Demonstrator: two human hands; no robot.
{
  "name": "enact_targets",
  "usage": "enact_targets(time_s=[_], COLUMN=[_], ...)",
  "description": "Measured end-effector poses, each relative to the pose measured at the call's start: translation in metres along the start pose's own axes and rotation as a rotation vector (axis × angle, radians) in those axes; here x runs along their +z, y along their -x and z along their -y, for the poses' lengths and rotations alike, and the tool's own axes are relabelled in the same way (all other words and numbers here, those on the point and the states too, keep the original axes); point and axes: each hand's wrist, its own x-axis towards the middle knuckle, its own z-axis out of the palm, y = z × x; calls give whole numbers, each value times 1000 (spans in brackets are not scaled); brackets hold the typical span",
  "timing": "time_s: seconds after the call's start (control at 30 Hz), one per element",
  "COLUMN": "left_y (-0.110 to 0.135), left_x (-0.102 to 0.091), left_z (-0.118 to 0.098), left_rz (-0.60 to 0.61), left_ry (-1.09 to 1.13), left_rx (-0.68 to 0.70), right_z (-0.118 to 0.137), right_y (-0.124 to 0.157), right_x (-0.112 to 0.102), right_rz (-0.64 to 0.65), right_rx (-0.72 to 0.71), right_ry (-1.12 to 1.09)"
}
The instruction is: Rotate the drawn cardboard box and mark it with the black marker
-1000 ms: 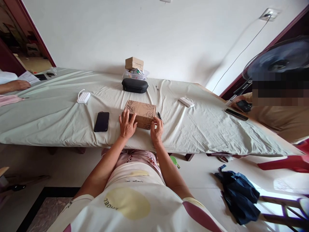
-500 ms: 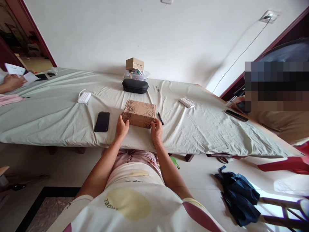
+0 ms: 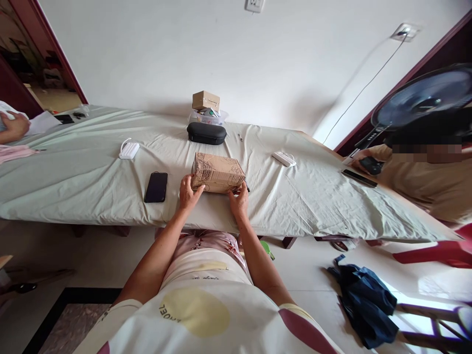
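Note:
A brown cardboard box [image 3: 219, 169] with dark line drawings is between my two hands at the near side of the cloth-covered table. My left hand [image 3: 189, 192] grips its near left corner, thumb on the front face. At the near right corner, my right hand [image 3: 239, 197] holds the box with its fingers at the lower edge. The box looks slightly tilted, and whether its underside touches the cloth I cannot tell. A black pen [image 3: 247, 187] is mostly hidden behind the box's right end. Left of my left hand lies a dark phone [image 3: 156, 187].
Two white power banks [image 3: 129, 150] lie left and right on the cloth [image 3: 92, 182]. Behind the box sit a black case [image 3: 207, 133] and a plastic tub [image 3: 208, 117] carrying a small carton [image 3: 205, 100]. People sit at both table ends; a fan [image 3: 424, 101] stands at right.
The box has shifted slightly right and turned, now covering most of the pen. Both my hands have stayed on it. The left person's hand has moved further left.

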Motion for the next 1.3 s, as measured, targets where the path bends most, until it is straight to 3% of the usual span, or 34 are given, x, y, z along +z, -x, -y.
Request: enact_targets(time_s=[0.1, 0.53, 0.8, 0.93, 1.17, 1.3], left_y=[2, 8, 5, 4, 4, 3], left_x=[3, 5, -1, -2, -6, -11], left_z=[-1, -19, -16, -12, -13, -17], left_rz=[15, 84, 29, -11, -35, -53], left_ry=[38, -145, -56, -33, -14, 15], left_rx=[22, -38, -74, -102, -32, 39], right_z=[7, 39, 28, 24, 24, 25], right_y=[-2, 5, 1, -2, -6, -5], right_x=[-3, -6, -10, -10, -10, -15], right_rz=[-57, -14, -60, -150, -310, -261], right_rx=[26, 7, -52, -9, 87, 57], right_ry=[-24, 194, -9, -188, -331, -297])
